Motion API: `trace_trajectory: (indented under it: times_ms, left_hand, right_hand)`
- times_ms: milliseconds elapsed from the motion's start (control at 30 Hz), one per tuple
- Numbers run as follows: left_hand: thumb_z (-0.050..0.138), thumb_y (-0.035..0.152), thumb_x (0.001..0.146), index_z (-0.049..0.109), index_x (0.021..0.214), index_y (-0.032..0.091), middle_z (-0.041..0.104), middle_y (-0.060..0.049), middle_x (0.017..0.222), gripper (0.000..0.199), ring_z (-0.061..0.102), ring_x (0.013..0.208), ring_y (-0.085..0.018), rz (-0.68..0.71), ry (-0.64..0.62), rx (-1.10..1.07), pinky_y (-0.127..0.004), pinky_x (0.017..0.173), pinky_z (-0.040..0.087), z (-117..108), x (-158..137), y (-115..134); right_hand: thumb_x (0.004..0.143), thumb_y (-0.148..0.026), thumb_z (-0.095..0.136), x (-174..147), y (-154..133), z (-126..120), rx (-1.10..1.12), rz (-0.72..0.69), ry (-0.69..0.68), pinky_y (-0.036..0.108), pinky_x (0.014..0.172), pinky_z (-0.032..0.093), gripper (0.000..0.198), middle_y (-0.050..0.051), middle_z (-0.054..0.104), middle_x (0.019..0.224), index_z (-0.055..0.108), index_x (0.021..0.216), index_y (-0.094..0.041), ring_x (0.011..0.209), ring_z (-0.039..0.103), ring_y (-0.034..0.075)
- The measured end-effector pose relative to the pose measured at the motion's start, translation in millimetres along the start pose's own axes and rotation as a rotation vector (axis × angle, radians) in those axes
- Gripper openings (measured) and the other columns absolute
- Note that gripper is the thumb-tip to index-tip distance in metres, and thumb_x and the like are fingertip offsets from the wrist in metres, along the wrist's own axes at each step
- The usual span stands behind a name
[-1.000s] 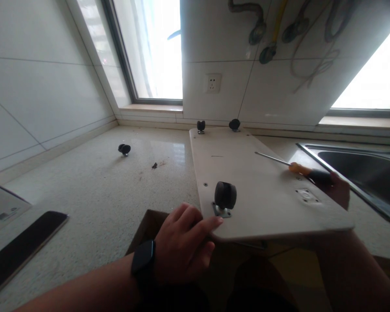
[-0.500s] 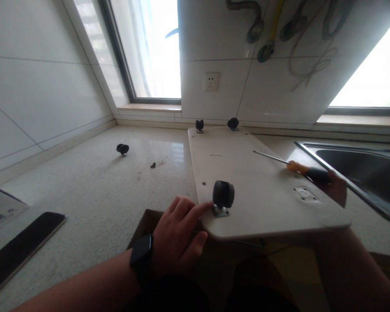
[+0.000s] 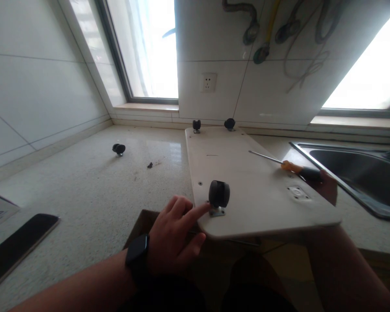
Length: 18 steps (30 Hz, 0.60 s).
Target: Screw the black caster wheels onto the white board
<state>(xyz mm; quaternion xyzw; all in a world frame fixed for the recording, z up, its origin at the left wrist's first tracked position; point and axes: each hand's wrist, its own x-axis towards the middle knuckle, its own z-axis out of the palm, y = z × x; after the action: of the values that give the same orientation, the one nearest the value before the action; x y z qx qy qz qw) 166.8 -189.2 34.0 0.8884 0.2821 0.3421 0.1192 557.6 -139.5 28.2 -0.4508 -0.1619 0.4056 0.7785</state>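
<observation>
I see my left hand (image 3: 175, 234) at the near left corner of the cream board (image 3: 247, 182), which lies underside up on the stone countertop (image 3: 94, 190) and juts out over its front edge. The index finger stretches out and touches the metal base plate of the black caster wheel (image 3: 219, 194) mounted there; the other fingers curl loosely and grip nothing. My right hand (image 3: 326, 188) sits at the board's right edge, mostly hidden behind it, fingers wrapped round the dark handle of the screwdriver (image 3: 289, 164), whose shaft lies across the board pointing away from me.

As I judge it, three corners are done: this near caster plus two more casters (image 3: 196, 125) (image 3: 229, 123) standing at the far edge by the tiled wall. The near right corner shows only a bare square mounting spot (image 3: 298, 193), so one wheel is left to fit. A loose caster (image 3: 118, 148) lies well apart on the countertop to the left, likely the missing fourth. The steel sink (image 3: 354, 173) lies to the right, a dark flat device (image 3: 16, 247) far left.
</observation>
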Motion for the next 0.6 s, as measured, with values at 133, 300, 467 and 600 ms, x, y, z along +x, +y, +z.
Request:
trace_trajectory:
  times_ms: [133,300,467,600]
  left_hand:
    - [0.051,0.03,0.092,0.046,0.144,0.023,0.049,-0.008,0.101,0.053,0.047,0.091,-0.024,-0.006,-0.012,-0.02,-0.041,0.075,0.048,0.0,-0.3,0.9]
    - [0.05,0.026,0.091,0.047,0.142,0.022,0.051,-0.008,0.101,0.052,0.048,0.09,-0.024,-0.007,-0.011,-0.07,-0.04,0.074,0.048,-0.5,1.1,1.0]
    - [0.049,0.023,0.091,0.049,0.141,0.022,0.053,-0.008,0.101,0.05,0.05,0.09,-0.024,-0.008,-0.007,-0.091,-0.04,0.073,0.048,0.2,1.6,1.6]
    - [0.049,0.023,0.091,0.049,0.141,0.022,0.054,-0.008,0.101,0.05,0.052,0.089,-0.023,-0.002,-0.006,-0.106,-0.039,0.072,0.049,-0.1,1.9,2.0]
  right_hand:
    - [0.078,-0.062,0.054,-3.4,-1.0,1.0,-0.028,0.033,-0.066,0.043,0.069,0.049,0.055,0.01,0.072,0.092,0.073,0.104,-0.017,0.072,0.066,0.027]
    - [0.079,-0.06,0.053,-6.2,-3.3,5.1,-0.036,0.047,-0.009,0.043,0.069,0.048,0.053,0.009,0.071,0.09,0.073,0.101,-0.016,0.069,0.064,0.025]
    - [0.081,-0.06,0.049,-6.0,-2.8,6.4,-0.045,0.026,0.012,0.042,0.065,0.048,0.053,0.008,0.07,0.081,0.074,0.099,-0.017,0.066,0.063,0.025]
    - [0.084,-0.057,0.05,-7.3,-3.4,8.0,-0.048,0.001,0.022,0.041,0.064,0.047,0.047,0.005,0.068,0.074,0.074,0.094,-0.018,0.063,0.062,0.024]
